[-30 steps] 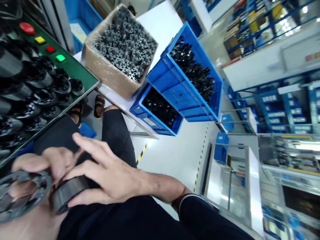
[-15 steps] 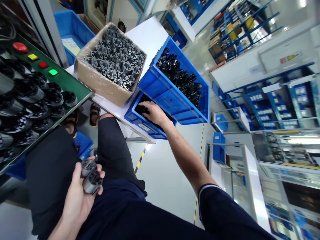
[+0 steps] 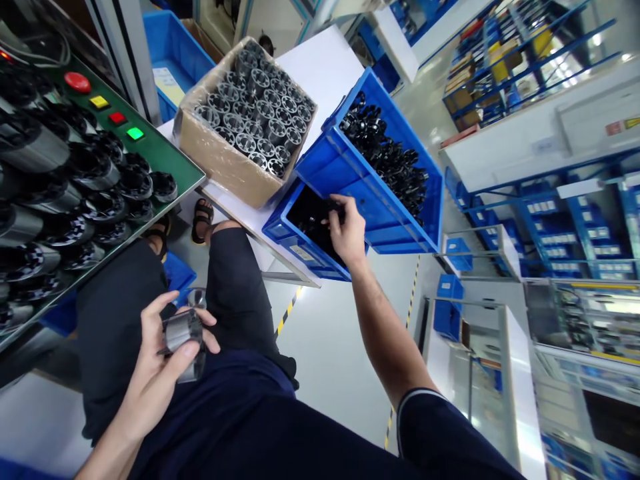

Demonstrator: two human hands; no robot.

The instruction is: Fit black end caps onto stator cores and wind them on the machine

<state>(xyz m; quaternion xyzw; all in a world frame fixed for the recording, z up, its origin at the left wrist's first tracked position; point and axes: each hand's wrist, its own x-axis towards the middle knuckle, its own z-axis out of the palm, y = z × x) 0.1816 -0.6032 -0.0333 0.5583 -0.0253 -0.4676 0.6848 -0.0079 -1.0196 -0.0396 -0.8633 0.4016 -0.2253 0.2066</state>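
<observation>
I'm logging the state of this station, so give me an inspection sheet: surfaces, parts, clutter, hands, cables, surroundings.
Surfaces: white table bears a cardboard box packed with metal rings; green bench holds rows of ring-shaped parts.
Parts: metal cylinders in the left hand; black pieces fill the large blue bin; small blue bin has dark contents.
Clutter: paper sheet in a rear blue bin.
Hands: left hand grips cylinders; right hand is at the small bin, a dark piece at its fingertips, grip unclear.
Cables: apparent dark cables behind the bench's buttons.
Surroundings: striped floor tape, blue shelving.
</observation>
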